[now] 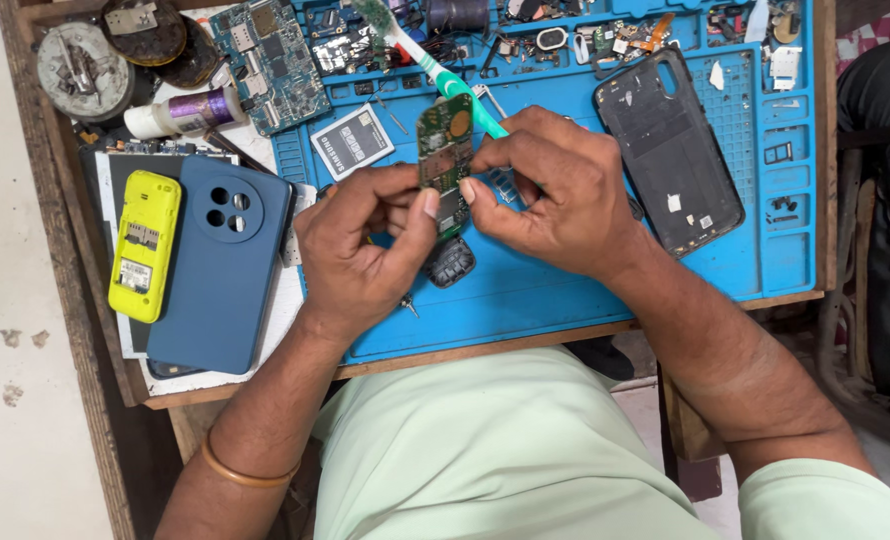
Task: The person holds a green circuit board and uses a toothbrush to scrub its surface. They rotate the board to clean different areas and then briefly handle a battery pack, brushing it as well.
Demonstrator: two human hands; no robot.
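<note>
A small green circuit board (pixel 443 150) is held upright over the blue work mat (pixel 565 290), pinched between both hands. My left hand (pixel 365 250) grips its lower edge with thumb and fingers. My right hand (pixel 555 195) pinches the board's right side and also holds a green-and-white toothbrush (pixel 435 68) that sticks out toward the far edge. A small black keypad piece (pixel 450 262) lies on the mat just below the board.
A black phone back shell (pixel 670 150) lies at the right of the mat. A white phone battery (pixel 353 140) and a larger circuit board (pixel 273 62) lie far left. A yellow phone body (pixel 145 245) rests on a dark blue phone cover (pixel 220 270). Small parts fill the mat's far trays.
</note>
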